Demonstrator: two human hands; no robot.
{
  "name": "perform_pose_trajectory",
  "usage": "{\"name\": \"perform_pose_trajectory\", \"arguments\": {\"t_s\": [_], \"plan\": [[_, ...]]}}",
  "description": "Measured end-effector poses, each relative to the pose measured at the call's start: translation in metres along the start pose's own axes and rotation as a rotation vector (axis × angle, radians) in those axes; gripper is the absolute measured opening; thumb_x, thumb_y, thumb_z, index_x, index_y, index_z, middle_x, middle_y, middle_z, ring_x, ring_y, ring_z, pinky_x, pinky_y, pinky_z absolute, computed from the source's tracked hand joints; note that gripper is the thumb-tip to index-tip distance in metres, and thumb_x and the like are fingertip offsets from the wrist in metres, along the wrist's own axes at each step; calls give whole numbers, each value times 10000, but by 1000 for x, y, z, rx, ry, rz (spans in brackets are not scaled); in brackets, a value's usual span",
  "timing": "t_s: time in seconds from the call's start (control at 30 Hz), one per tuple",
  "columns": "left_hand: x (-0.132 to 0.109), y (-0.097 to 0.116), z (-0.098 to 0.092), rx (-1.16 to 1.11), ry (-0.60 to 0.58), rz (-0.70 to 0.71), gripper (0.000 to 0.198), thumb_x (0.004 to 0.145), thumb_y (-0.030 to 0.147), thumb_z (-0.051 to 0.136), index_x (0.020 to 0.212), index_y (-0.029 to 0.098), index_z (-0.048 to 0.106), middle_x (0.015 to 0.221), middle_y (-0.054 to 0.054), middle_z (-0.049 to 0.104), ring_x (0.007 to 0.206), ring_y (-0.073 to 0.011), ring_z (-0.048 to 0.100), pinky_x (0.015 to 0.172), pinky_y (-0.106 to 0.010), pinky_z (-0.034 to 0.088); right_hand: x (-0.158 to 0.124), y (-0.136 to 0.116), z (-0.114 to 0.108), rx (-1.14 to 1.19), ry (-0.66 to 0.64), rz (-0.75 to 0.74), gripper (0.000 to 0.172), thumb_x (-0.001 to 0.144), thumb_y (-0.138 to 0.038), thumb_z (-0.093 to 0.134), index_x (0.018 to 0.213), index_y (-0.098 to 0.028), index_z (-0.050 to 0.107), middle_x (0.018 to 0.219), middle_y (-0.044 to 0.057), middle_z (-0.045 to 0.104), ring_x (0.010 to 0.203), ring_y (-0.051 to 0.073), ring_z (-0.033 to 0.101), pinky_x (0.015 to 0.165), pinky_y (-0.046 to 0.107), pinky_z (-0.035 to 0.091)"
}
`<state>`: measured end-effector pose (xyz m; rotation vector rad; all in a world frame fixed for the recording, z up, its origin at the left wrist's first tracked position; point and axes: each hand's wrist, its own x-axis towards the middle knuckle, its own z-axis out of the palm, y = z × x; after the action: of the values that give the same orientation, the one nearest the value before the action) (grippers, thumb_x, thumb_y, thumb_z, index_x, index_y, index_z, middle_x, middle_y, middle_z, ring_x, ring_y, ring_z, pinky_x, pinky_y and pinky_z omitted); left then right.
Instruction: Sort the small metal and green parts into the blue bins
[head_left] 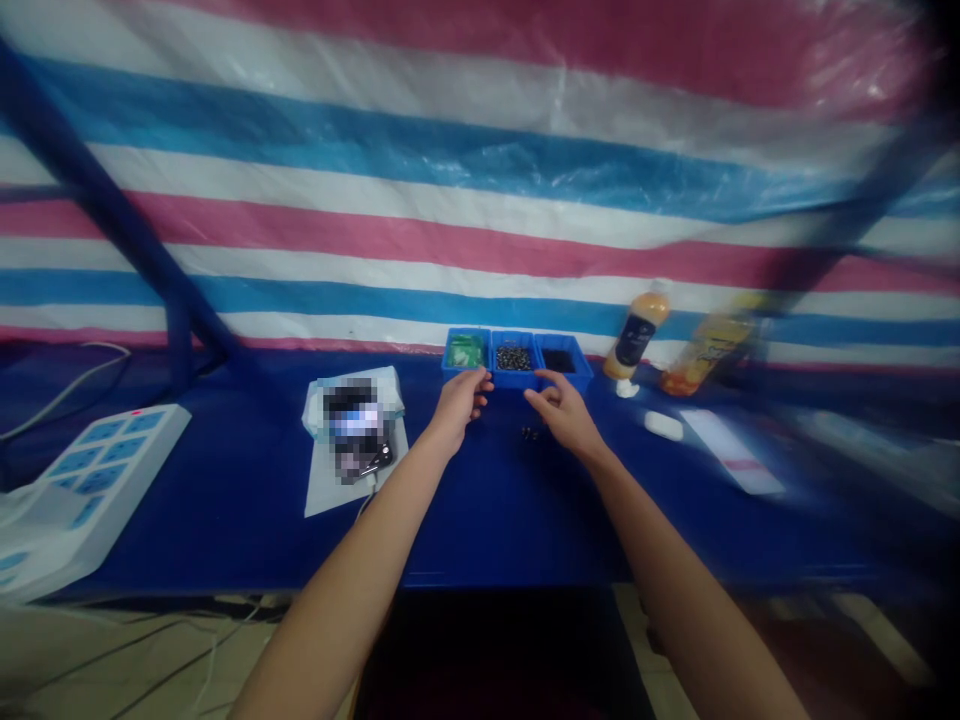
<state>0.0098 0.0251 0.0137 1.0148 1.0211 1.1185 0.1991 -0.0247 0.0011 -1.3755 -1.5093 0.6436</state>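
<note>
Three small blue bins stand in a row at the back of the blue tabletop. The left bin (466, 350) holds green packets, the middle bin (514, 358) holds a heap of small dark metal pieces, and the right bin (560, 361) holds black items. My left hand (459, 406) is at the front rim of the left bin, its fingers curled together. My right hand (564, 412) hovers just in front of the right bin with its fingers apart and nothing in them. Between and below the hands lie a few small dark pieces (530, 434).
To the left, a pixelated object sits on white paper (356, 495), beyond it a white power strip (97, 480). To the right stand a cream bottle (637, 335) and a yellow bottle (709, 345), with a white bar (664, 425) and a paper sheet (731, 450) in front.
</note>
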Motion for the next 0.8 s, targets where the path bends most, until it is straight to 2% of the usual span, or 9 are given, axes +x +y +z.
{"name": "perform_pose_trajectory", "arguments": {"t_s": [0.1,0.2,0.33,0.53,0.7,0.8], "plan": [[-2,1,1,53,-25,9,327,748,456,681,902,167,690,876,-50,675,566,-63,513,458,-176,311,-3,4,-4,-324,-129,-86,429,851,-530,614,1127,-203,641,765,11,620,679,155,568,667,289,421],[-5,1,4,100,-44,8,296,751,425,678,895,167,693,887,-56,681,582,-68,524,464,-174,317,-9,5,-3,-598,-242,-171,371,851,-537,624,1040,-220,668,899,44,640,797,177,598,703,292,400],[-6,0,6,161,-68,9,268,760,409,664,885,173,692,884,-58,686,598,-77,536,475,-177,325,-13,3,5,-789,-247,-272,298,920,-484,557,993,-208,637,946,57,640,823,180,592,712,293,366],[-6,-4,7,232,-106,27,274,773,442,654,882,193,695,896,-58,693,633,-95,558,506,-190,345,-12,3,8,-715,-284,-340,198,948,-365,548,870,-199,624,819,33,617,691,147,539,634,278,322],[-4,-7,5,252,-104,44,289,771,459,658,897,203,706,904,-64,699,645,-113,563,515,-204,349,-11,5,7,-623,-283,-397,177,938,-325,568,834,-196,628,780,39,607,689,159,532,638,284,338],[-5,-6,5,250,-105,51,283,774,452,656,896,202,706,902,-67,701,646,-116,564,519,-210,352,-10,7,6,-551,-277,-381,170,918,-332,599,832,-193,642,777,36,611,680,154,532,644,282,356]]}}
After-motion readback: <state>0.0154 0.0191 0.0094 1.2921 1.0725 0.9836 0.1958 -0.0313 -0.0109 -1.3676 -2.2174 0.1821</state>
